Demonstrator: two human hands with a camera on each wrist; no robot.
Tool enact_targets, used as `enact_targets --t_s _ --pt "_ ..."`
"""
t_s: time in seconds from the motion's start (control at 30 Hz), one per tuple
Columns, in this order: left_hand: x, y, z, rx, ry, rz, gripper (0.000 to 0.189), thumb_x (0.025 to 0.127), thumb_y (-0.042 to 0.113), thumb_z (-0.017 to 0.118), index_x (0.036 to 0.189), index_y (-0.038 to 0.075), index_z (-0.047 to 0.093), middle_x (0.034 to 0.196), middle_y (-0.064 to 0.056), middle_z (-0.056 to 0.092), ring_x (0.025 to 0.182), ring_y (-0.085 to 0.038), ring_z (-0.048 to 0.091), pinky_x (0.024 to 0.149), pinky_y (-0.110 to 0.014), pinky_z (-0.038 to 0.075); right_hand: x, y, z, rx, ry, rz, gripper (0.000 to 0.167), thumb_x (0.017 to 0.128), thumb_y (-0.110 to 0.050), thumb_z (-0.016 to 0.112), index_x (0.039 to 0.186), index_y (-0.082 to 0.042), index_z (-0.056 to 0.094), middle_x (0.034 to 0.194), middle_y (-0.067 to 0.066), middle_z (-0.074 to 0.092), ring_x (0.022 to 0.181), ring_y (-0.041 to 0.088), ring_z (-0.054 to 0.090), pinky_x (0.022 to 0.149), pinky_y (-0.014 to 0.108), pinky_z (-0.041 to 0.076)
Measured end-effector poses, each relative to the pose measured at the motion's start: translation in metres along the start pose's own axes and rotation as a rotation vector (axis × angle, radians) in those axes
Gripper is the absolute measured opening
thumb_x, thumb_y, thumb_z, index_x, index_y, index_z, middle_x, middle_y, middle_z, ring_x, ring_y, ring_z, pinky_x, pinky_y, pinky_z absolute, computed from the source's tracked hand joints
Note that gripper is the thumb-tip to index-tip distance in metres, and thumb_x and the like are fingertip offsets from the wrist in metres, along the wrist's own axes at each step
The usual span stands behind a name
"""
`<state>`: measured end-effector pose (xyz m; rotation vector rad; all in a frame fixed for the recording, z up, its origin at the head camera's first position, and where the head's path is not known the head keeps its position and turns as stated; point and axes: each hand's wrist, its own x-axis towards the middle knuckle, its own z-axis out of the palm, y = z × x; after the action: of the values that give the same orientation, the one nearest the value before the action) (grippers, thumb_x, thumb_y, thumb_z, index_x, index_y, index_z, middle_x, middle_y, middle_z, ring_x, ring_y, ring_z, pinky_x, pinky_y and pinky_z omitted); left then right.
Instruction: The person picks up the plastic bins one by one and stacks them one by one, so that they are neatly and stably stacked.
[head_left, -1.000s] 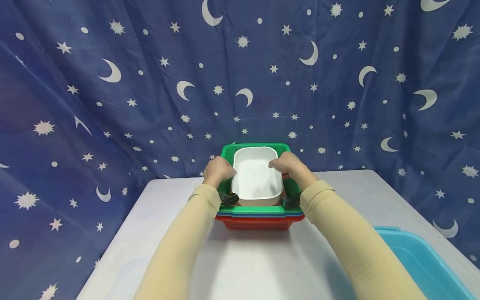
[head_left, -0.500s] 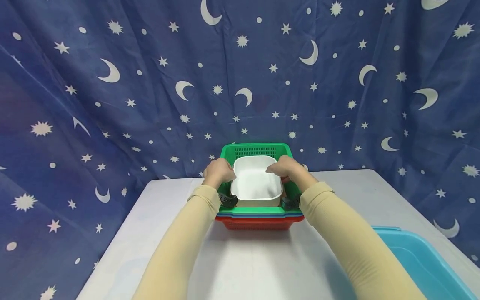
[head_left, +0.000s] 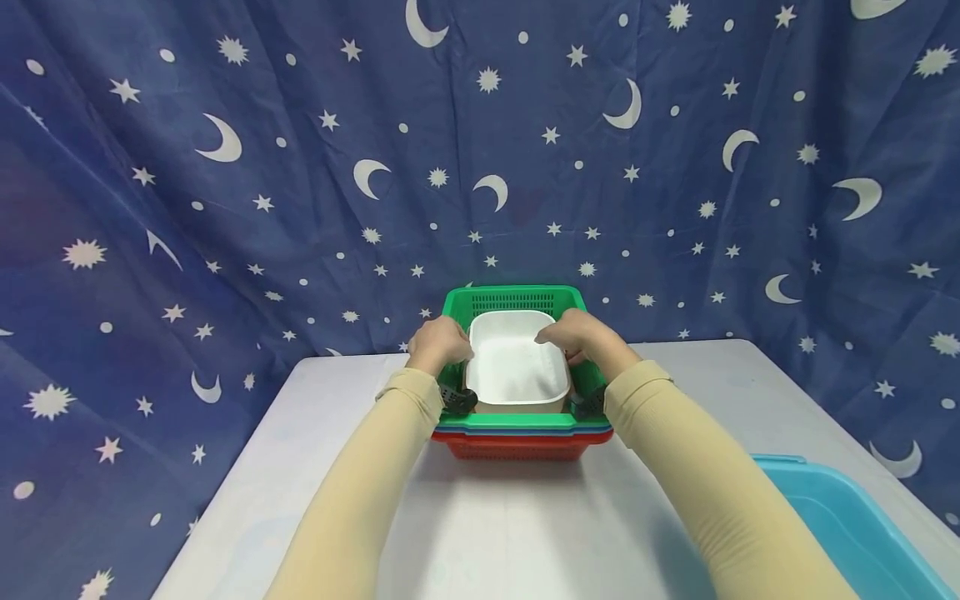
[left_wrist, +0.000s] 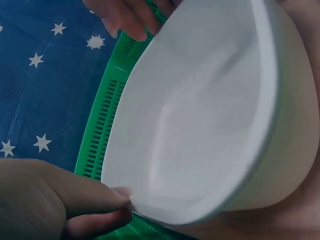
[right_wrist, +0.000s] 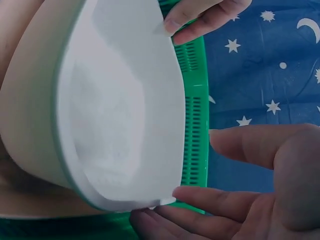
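Observation:
A white rectangular tub [head_left: 517, 358] with rounded corners sits inside a green slotted basket [head_left: 521, 421]. My left hand [head_left: 438, 343] pinches the tub's left rim near its far corner; the left wrist view shows the thumb [left_wrist: 112, 196] and a finger meeting at that edge. At the opposite side is my right hand [head_left: 583, 335]. Its fingers [right_wrist: 210, 202] touch the tub's outer side at the far corner, while the thumb [right_wrist: 245, 142] stands apart from the rim. Below the tub, a brownish surface [right_wrist: 45, 205] shows in the right wrist view.
Under the green basket, a blue rim and a red basket [head_left: 517, 452] are nested, all on a white table [head_left: 487, 533]. A light blue tub [head_left: 847, 508] stands at the front right. A blue curtain [head_left: 300, 192] with moons and stars hangs close behind.
The white tub's far end has dropped lower into the green basket, so more of the basket's slotted back wall shows. Both hands have stayed at the tub's sides.

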<state>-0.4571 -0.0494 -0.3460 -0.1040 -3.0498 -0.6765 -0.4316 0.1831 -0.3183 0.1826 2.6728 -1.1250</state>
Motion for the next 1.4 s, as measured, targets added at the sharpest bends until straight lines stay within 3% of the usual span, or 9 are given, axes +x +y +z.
enact_targets --t_s 0.23,0.37,0.5,0.6,0.73,0.9,1.03,1.17,1.4 --pt "-0.003 0.0 -0.002 -0.024 -0.001 0.022 0.034 0.09 0.025 0.072 0.059 0.019 0.058 0.059 0.005 0.047 0.065 -0.019 0.047 0.062 -0.038 0.039 -0.017 -0.005 -0.013 -0.053 0.005 -0.043 0.054 0.098 -0.029 0.065 0.136 0.008 0.053 0.128 0.021 0.053 0.098 0.033 0.063 0.083 0.042 0.059" --pt "-0.009 0.001 -0.008 -0.059 0.0 0.072 0.025 0.092 0.027 0.071 0.07 0.016 0.067 0.066 0.003 0.054 0.071 -0.02 0.051 0.063 -0.037 0.042 -0.031 -0.008 -0.024 -0.102 0.018 -0.075 0.027 0.098 -0.03 0.066 0.095 -0.003 0.06 0.094 0.008 0.051 0.075 0.024 0.062 0.08 0.043 0.059" --pt "-0.018 0.002 -0.016 -0.121 0.015 0.127 0.02 0.093 0.029 0.072 0.092 0.01 0.077 0.091 -0.003 0.069 0.095 -0.026 0.06 0.077 -0.042 0.052 -0.042 -0.01 -0.031 -0.138 0.041 -0.095 0.042 0.098 -0.031 0.066 0.069 -0.016 0.04 0.067 -0.001 0.037 0.06 0.018 0.057 0.074 0.042 0.056" --pt "-0.025 0.002 -0.022 -0.175 0.02 0.144 0.028 0.094 0.031 0.072 0.108 0.007 0.076 0.109 -0.008 0.071 0.109 -0.03 0.06 0.088 -0.045 0.053 -0.049 -0.013 -0.031 -0.108 0.034 -0.115 0.036 0.098 -0.031 0.067 0.07 -0.014 0.051 0.072 -0.001 0.045 0.06 0.016 0.056 0.077 0.042 0.056" --pt "-0.036 0.002 -0.031 -0.248 0.011 0.162 0.034 0.096 0.034 0.07 0.116 0.007 0.073 0.116 -0.011 0.069 0.108 -0.03 0.063 0.089 -0.046 0.053 -0.062 -0.019 -0.027 -0.117 0.008 -0.164 0.026 0.098 -0.031 0.068 0.1 -0.005 0.074 0.09 0.003 0.058 0.068 0.017 0.06 0.083 0.043 0.057" --pt "-0.053 0.016 -0.037 -0.292 0.011 0.258 0.035 0.097 0.037 0.069 0.116 0.008 0.073 0.112 -0.009 0.07 0.103 -0.027 0.065 0.085 -0.044 0.055 -0.086 -0.014 -0.038 -0.15 0.001 -0.228 0.043 0.099 -0.031 0.067 0.127 0.001 0.069 0.099 0.01 0.068 0.086 0.024 0.067 0.084 0.039 0.058" --pt "-0.075 0.033 -0.035 -0.323 0.026 0.358 0.032 0.095 0.039 0.07 0.112 0.011 0.074 0.103 -0.005 0.073 0.096 -0.023 0.067 0.079 -0.04 0.056 -0.112 -0.002 -0.055 -0.107 0.009 -0.244 0.046 0.1 -0.031 0.066 0.133 0.001 0.064 0.118 0.014 0.069 0.102 0.028 0.068 0.088 0.039 0.059" --pt "-0.104 0.049 -0.027 -0.384 0.025 0.46 0.026 0.094 0.037 0.072 0.108 0.014 0.074 0.093 0.001 0.073 0.087 -0.017 0.067 0.072 -0.035 0.054 -0.139 0.019 -0.069 -0.066 0.024 -0.263 0.043 0.1 -0.032 0.066 0.131 -0.002 0.066 0.12 0.014 0.069 0.104 0.027 0.068 0.086 0.038 0.059" --pt "-0.151 0.071 -0.009 -0.47 -0.084 0.611 0.017 0.095 0.033 0.071 0.103 0.019 0.074 0.084 0.012 0.07 0.073 -0.012 0.063 0.067 -0.031 0.051 -0.188 0.058 -0.092 -0.097 0.099 -0.266 0.051 0.1 -0.041 0.065 0.133 -0.002 0.064 0.12 0.012 0.07 0.103 0.025 0.068 0.088 0.043 0.059"
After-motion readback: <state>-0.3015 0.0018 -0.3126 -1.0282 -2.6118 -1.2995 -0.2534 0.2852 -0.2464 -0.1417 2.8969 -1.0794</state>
